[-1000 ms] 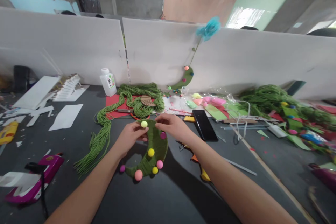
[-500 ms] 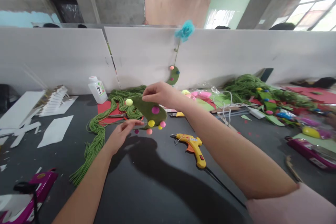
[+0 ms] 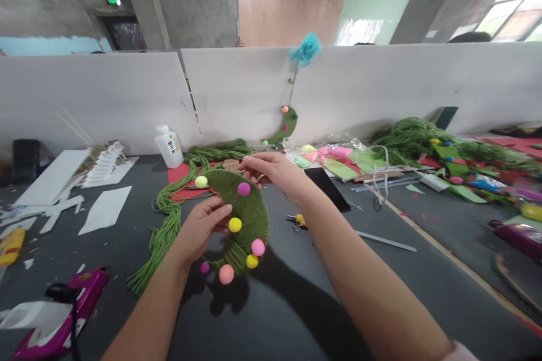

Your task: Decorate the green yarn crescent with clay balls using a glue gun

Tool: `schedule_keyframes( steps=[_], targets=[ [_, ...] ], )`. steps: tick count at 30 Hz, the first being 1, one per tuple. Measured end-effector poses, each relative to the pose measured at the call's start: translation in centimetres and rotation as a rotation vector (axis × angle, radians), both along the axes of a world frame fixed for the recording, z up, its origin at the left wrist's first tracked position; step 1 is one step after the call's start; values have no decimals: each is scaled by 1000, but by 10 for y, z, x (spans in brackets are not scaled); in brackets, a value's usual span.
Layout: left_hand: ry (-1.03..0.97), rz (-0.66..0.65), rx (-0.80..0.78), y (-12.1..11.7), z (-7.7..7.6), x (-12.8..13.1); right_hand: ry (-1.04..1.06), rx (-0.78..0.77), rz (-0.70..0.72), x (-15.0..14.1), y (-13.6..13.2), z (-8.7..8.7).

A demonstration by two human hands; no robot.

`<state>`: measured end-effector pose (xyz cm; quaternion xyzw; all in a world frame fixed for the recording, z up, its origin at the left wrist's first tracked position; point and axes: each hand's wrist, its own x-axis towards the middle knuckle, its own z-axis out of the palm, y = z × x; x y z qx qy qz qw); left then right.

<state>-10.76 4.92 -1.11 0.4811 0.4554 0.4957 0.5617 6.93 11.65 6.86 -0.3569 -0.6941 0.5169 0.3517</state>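
A green yarn-wrapped crescent [image 3: 253, 215] stands tilted up above the dark table, its face toward me. Coloured pom-poms dot it: a pale yellow pom-pom [image 3: 201, 181] at the upper tip, a pink pom-pom [image 3: 258, 247] on the outer curve, and several others. My left hand [image 3: 203, 225] is closed on the inner curve, thumb in front. At the upper outer edge, my right hand [image 3: 269, 172] has its fingers pinched together; whether a thread is also between them I cannot tell. Behind my right forearm lies a yellow glue gun [image 3: 300, 219], mostly covered.
Green yarn [image 3: 163, 237] spreads left of the crescent, over red sheet. A white bottle [image 3: 169, 146] and a decorated crescent with a blue flower [image 3: 307, 49] stand by the partition. Right of centre lies a black phone [image 3: 326, 187]; a magenta tool [image 3: 80, 299] is at left.
The crescent was raised and tipped back half a second ago; now it is lower, nearer, with its face toward me. My right hand has come down slightly, and my forearm covers the glue gun again.
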Motion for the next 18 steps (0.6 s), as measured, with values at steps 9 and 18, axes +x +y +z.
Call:
schedule_keyframes(
  steps=[9,18],
  targets=[
    [-93,20,-67,5,-9,8,115,-208,-84,25,-27,-70],
    [-19,-233,-189,4,-21,14,363,-262,-264,39,-21,-92]
  ],
)
